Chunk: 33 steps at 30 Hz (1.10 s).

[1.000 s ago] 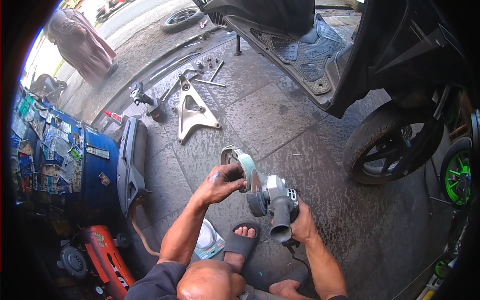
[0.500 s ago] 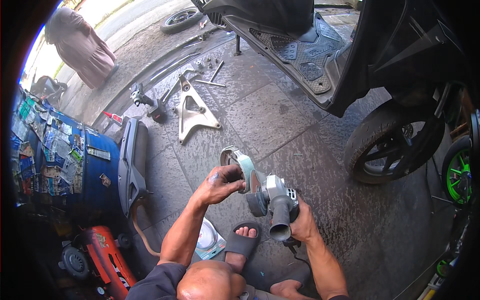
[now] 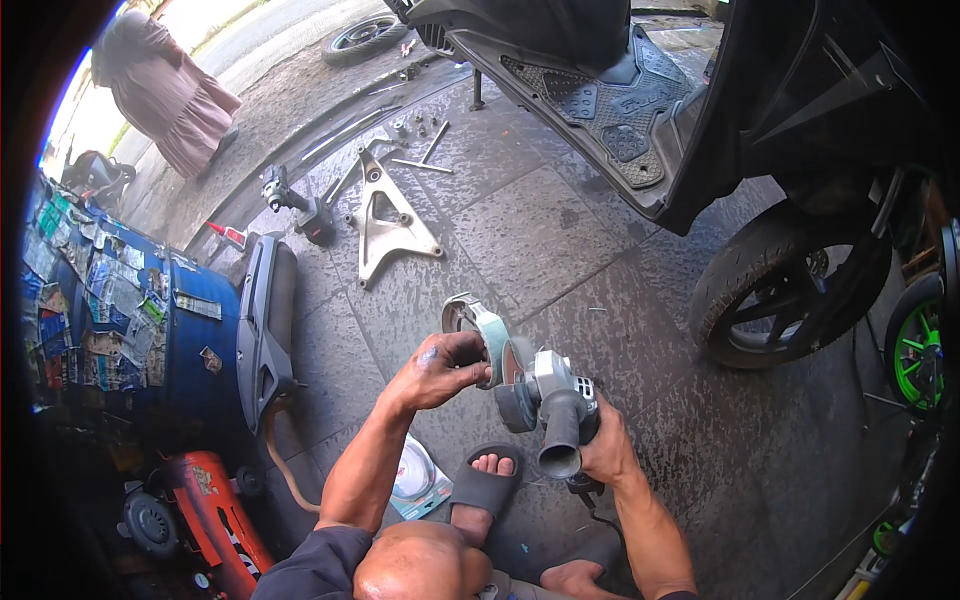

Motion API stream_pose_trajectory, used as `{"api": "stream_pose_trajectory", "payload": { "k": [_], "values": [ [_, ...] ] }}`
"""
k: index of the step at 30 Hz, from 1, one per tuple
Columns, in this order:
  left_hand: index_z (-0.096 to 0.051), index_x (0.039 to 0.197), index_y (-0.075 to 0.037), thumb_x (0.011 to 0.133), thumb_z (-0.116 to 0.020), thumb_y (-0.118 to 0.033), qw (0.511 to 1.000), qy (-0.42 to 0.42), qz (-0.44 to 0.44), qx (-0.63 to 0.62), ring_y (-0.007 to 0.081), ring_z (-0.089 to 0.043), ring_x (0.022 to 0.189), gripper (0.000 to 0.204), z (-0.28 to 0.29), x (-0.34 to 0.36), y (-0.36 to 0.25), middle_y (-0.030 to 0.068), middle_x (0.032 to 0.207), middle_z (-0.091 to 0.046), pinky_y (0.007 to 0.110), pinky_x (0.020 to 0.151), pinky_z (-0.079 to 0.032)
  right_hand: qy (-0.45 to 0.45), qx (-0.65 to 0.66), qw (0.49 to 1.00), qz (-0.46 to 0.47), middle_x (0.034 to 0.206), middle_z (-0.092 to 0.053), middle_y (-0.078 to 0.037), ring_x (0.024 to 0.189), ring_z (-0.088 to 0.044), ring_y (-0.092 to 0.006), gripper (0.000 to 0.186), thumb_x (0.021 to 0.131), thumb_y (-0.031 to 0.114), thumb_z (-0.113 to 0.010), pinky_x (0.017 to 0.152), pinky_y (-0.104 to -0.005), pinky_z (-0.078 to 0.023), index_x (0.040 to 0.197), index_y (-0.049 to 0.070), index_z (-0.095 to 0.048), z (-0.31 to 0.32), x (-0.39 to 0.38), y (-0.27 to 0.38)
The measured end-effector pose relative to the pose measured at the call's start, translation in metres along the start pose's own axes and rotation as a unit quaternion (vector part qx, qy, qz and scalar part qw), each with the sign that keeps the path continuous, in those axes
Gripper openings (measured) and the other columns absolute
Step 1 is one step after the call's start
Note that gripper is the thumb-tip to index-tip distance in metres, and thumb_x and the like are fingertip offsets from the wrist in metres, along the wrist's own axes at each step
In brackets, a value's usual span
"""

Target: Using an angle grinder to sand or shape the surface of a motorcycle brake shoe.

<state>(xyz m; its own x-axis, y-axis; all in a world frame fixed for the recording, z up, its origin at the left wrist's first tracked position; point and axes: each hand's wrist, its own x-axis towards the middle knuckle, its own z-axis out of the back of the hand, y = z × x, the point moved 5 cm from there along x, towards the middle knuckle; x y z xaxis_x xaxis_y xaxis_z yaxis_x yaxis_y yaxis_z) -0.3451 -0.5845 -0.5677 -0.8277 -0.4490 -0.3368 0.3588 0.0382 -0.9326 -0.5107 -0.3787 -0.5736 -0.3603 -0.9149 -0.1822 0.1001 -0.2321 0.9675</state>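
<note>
My left hand (image 3: 432,372) is closed round a pale green, curved metal part (image 3: 490,335) with a brown inner face. My right hand (image 3: 606,447) grips a silver-and-black angle grinder (image 3: 555,400), its tubular dark side handle toward me and its cord hanging below. The grinder's dark round head (image 3: 513,405) is against or very close to the brown face, and a faint haze hangs there. A round item in clear packaging (image 3: 420,478) lies on the floor by my sandalled foot (image 3: 485,490).
A scooter (image 3: 760,300) stands at right. A pale triangular bracket (image 3: 390,240), cordless tool (image 3: 300,210) and several metal parts lie ahead. At left are a blue drum (image 3: 190,320), exhaust (image 3: 265,330) and orange compressor (image 3: 210,520). A person (image 3: 165,100) stands outside near a loose wheel (image 3: 357,38).
The person outside has shifted slightly to the right. A faint haze has appeared between the green part and the grinder head. Both my hands have stayed almost still.
</note>
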Motion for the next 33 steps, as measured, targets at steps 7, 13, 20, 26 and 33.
{"api": "stream_pose_trajectory", "payload": {
  "k": [7, 13, 20, 26, 33],
  "values": [
    [-0.066, 0.116, 0.003, 0.089, -0.075, -0.013, 0.998, 0.001, 0.011, 0.058, 0.0136, -0.065, 0.091, 0.033, 0.0, -0.001, -0.006, 0.0072, 0.099, -0.072, 0.032, 0.081, -0.055, 0.003, -0.014, 1.0, -0.011, 0.101, -0.072, -0.02, 0.098, -0.072, -0.0292, 0.075, 0.063, 0.04, -0.092, 0.086, -0.0401, -0.055, 0.116, -0.003, -0.061, 0.002, -0.001, -0.002],
    [-0.067, 0.113, 0.003, 0.089, -0.074, -0.012, 0.998, 0.003, 0.009, 0.068, 0.0132, -0.065, 0.088, 0.029, 0.002, -0.002, -0.008, 0.0068, 0.096, -0.072, 0.032, 0.079, -0.055, 0.0, -0.019, 1.0, 0.006, 0.101, -0.072, -0.021, 0.097, -0.072, -0.0298, 0.076, 0.063, 0.041, -0.092, 0.086, -0.04, -0.055, 0.115, -0.004, -0.061, 0.001, 0.001, -0.002],
    [-0.067, 0.11, 0.003, 0.088, -0.074, -0.013, 0.997, 0.006, -0.007, 0.07, 0.0139, -0.066, 0.082, 0.028, 0.001, -0.002, -0.016, 0.008, 0.09, -0.072, 0.033, 0.074, -0.056, 0.011, 0.017, 0.999, -0.045, 0.107, -0.07, -0.009, 0.099, -0.064, -0.0167, 0.077, 0.057, 0.026, -0.095, 0.092, -0.0341, -0.051, 0.121, 0.0, -0.061, 0.002, 0.001, -0.007],
    [-0.067, 0.105, 0.004, 0.088, -0.073, -0.011, 0.995, 0.003, 0.005, 0.097, 0.0136, -0.066, 0.079, 0.024, 0.001, -0.001, -0.016, 0.0075, 0.086, -0.071, 0.032, 0.072, -0.056, 0.013, -0.004, 0.999, -0.041, 0.107, -0.07, -0.009, 0.098, -0.065, -0.017, 0.076, 0.058, 0.026, -0.095, 0.092, -0.0339, -0.051, 0.12, 0.0, -0.061, 0.0, 0.002, -0.005],
    [-0.067, 0.1, 0.004, 0.088, -0.072, -0.012, 0.996, -0.01, -0.017, 0.092, 0.0129, -0.066, 0.076, 0.02, 0.001, -0.003, -0.021, 0.0068, 0.08, -0.07, 0.032, 0.069, -0.055, 0.005, -0.026, 1.0, 0.001, 0.102, -0.071, -0.021, 0.098, -0.071, -0.0301, 0.078, 0.062, 0.042, -0.093, 0.086, -0.0406, -0.055, 0.115, -0.005, -0.06, 0.001, 0.003, 0.001]
  ]
}}
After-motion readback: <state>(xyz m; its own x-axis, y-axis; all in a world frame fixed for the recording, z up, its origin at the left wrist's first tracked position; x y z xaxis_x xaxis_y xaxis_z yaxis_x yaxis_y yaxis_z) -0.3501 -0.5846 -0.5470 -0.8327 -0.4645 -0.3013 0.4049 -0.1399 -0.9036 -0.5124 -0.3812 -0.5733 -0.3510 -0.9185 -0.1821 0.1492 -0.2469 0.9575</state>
